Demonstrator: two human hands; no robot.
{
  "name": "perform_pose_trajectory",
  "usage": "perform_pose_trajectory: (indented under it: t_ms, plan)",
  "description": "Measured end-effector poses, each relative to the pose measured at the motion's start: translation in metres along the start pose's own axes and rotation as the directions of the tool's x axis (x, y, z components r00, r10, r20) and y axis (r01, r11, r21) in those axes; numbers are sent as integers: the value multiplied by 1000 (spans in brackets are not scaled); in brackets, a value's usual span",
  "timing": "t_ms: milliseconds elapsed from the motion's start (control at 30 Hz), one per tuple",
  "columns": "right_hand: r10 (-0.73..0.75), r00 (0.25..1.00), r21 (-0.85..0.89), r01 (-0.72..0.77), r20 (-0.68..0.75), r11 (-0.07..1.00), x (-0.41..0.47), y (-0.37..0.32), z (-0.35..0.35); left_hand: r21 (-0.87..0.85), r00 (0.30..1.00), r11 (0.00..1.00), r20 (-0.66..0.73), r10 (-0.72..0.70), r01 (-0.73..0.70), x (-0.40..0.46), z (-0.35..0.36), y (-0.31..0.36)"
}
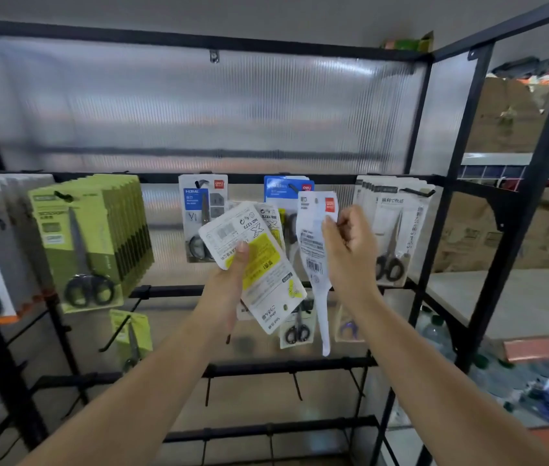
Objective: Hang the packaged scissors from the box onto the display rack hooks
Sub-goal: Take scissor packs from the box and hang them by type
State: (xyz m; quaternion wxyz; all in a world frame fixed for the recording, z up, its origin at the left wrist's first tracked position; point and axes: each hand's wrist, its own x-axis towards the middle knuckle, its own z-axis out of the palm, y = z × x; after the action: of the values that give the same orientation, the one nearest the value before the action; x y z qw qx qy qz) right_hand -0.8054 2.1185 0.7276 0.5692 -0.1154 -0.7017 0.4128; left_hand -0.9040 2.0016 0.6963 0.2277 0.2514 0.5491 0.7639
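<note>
A fanned stack of white-and-yellow scissors packs (259,264) is being gripped by the left hand (232,280), thumb pressed on the front, printed backs facing the camera. One narrow white scissors pack w/ red logo (315,250) is being pinched by the right hand (350,253) near its top, held upright in front of the black metal display rack (266,178), just below the blue-topped packs (288,188) that are hanging on a hook.

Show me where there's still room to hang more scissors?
Bare black hooks on the lower rail, and one beside the small green pack. The top rail is crowded: the thick green pack row, white packs, blue-and-white packs.
</note>
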Motion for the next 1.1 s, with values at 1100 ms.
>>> perform_pose_trajectory:
  t_ms: [1100]
  plan:
    - [111, 976, -224, -68, 186, 972, 11, -3, 10, -46, 994, 996, -82, 69, -73, -6, -31, 12]
